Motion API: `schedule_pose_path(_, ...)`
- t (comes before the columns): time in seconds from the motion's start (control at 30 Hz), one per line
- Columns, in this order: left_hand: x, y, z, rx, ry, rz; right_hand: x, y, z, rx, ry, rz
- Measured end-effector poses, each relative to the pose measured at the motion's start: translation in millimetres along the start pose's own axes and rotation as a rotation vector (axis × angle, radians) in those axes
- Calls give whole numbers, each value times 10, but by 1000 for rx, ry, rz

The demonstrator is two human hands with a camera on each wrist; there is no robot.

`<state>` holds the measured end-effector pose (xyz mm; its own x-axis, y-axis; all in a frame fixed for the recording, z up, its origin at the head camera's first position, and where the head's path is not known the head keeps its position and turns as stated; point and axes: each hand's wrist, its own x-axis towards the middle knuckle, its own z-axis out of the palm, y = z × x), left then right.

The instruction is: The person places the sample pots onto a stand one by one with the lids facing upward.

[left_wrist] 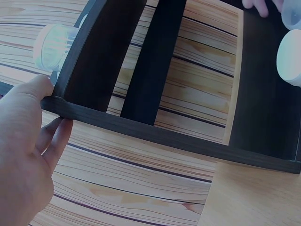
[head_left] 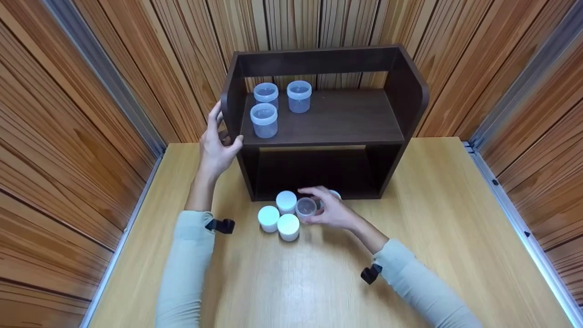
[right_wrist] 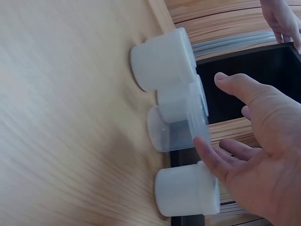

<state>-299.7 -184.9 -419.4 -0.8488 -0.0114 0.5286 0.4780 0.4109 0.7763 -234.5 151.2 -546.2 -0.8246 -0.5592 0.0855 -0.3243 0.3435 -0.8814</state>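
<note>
My left hand (head_left: 217,152) grips the left side panel of a dark brown two-tier shelf (head_left: 323,141), thumb at the front and fingers behind. In the left wrist view that hand (left_wrist: 23,146) holds the panel's edge (left_wrist: 155,134). My right hand (head_left: 330,209) is spread around a clear jar (head_left: 306,207) on the table. In the right wrist view its fingertips (right_wrist: 203,143) are right at the clear jar's rim (right_wrist: 196,115). White-lidded jars (head_left: 286,202) stand beside it; another white-topped jar (head_left: 335,194) is mostly hidden behind my right hand.
Three translucent jars (head_left: 264,120) stand on the left part of the upper tier. The shelf rests on a light wooden table (head_left: 282,282), near the wood-plank back wall (head_left: 296,27). Metal rails (head_left: 524,232) run along the sides.
</note>
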Motion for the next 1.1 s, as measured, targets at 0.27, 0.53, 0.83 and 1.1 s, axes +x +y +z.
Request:
schedule_pose_path(0.27,-8,4,3,-13,-11,-7,-66,68,130,-63,8,-49)
schedule_pose_path(0.53,-4,15,0,-16,-15,-9,-153,90,234,-100,8,2)
schedule_pose_path(0.83,-6,8,2,-5,7,2,-174,202,347,-65,45,24)
schedule_pose_path(1.1,1,12,5,2,0,-1,-137,322,393,-19,88,23)
